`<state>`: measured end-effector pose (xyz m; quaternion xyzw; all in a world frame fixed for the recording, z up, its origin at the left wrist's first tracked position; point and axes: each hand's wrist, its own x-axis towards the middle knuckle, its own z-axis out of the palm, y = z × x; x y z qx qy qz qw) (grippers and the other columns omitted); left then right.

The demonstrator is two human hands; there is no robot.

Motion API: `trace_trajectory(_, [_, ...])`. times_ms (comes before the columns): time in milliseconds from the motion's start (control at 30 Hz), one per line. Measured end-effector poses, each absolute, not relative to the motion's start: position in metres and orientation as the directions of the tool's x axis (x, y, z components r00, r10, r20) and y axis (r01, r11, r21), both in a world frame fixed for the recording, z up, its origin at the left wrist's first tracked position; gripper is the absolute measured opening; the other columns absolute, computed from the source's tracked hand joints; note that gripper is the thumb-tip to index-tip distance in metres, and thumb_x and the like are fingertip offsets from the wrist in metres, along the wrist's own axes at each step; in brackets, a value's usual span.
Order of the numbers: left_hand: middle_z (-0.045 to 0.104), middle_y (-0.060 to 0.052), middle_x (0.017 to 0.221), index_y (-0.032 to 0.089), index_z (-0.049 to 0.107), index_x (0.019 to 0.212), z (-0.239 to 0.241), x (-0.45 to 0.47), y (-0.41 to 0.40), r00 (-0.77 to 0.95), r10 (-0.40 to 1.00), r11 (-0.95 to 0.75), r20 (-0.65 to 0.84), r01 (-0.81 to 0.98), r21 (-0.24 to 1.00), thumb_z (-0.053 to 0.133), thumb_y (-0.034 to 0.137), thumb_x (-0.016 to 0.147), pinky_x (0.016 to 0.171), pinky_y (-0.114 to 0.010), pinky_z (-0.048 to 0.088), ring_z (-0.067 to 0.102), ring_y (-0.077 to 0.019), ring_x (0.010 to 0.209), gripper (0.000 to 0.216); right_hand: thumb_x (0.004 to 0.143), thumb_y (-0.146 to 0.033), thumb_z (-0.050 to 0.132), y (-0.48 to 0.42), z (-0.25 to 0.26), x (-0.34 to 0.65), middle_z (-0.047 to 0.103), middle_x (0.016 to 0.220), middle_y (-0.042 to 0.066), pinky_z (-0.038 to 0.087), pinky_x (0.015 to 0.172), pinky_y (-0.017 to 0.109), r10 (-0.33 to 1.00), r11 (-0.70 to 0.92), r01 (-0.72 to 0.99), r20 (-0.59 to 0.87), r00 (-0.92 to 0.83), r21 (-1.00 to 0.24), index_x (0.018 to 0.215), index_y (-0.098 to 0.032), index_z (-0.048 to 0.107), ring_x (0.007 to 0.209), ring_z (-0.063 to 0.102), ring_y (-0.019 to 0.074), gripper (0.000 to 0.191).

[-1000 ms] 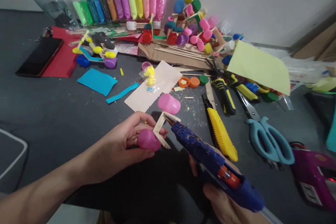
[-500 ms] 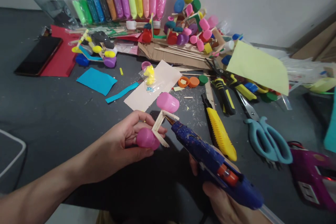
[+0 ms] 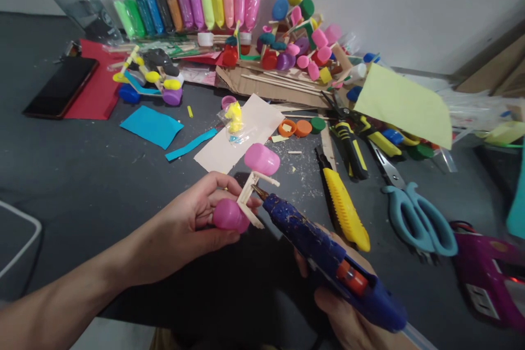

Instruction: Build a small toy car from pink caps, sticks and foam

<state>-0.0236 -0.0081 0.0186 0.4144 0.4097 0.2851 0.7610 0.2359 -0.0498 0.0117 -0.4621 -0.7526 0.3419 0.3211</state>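
My left hand [image 3: 205, 210] is closed around the magenta bottle cap [image 3: 228, 215] at one end of a small wooden stick frame [image 3: 246, 191]. A lighter pink cap [image 3: 262, 158] sits at the frame's far end. My right hand [image 3: 344, 306] grips a dark blue glue gun [image 3: 320, 246], with an orange-red part in its body and a clear glue stick out of its back. The brass nozzle [image 3: 259, 192] touches or almost touches the middle stick of the frame. The fingers under the gun are partly hidden.
A yellow box cutter [image 3: 346, 208] and blue-handled scissors [image 3: 420, 219] lie to the right, near a purple power strip [image 3: 492, 279]. Behind are a pink paper sheet [image 3: 217, 156], blue foam pieces [image 3: 151, 127], a toy car [image 3: 147, 79], coloured clay packs [image 3: 197, 6] and a phone [image 3: 61, 87].
The glue gun's nozzle has shifted slightly left and down, from the frame's upper corner along the middle stick. My left hand and the frame have stayed almost still.
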Motion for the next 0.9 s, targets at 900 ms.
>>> trace_trajectory(900, [0.072, 0.000, 0.103, 0.025, 0.054, 0.114, 0.0202, -0.0230, -0.0059, 0.492, 0.771, 0.493, -0.404, -0.059, 0.868, 0.076, 0.018, 0.088, 0.084, -0.020, 0.051, 0.069, -0.0127, 0.099, 0.034, 0.096, -0.068, 0.047, -0.0496, 0.0131, 0.2345, 0.060, 0.073, 0.000, 0.045, 0.053, 0.031, 0.939, 0.262, 0.439, 0.121, -0.323, -0.859, 0.093, -0.028, 0.061, 0.056, 0.060, 0.0191, 0.043])
